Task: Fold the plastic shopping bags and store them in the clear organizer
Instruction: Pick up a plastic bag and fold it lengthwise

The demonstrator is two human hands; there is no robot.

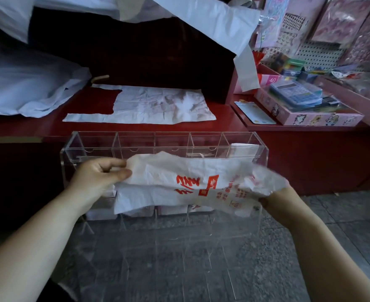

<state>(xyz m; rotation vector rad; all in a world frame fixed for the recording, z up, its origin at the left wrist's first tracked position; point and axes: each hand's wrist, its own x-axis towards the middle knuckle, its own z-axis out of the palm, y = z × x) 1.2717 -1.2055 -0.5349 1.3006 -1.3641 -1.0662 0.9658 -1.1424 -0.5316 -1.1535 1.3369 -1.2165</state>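
Red counter (234, 122) behind, clear organizer (70, 147) at its front edge; my left hand (101, 177) and right hand (282, 207) pinch opposite ends of the printed bag (190, 177), whose slack fold could spring open.

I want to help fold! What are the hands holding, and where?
The left hand pinches the left end of the red-printed bag; the right hand grips its right end.

Left hand (96, 177) and right hand (277, 205) pinching a printed bag (190, 188) (red lettering), before the clear organizer (96, 144)
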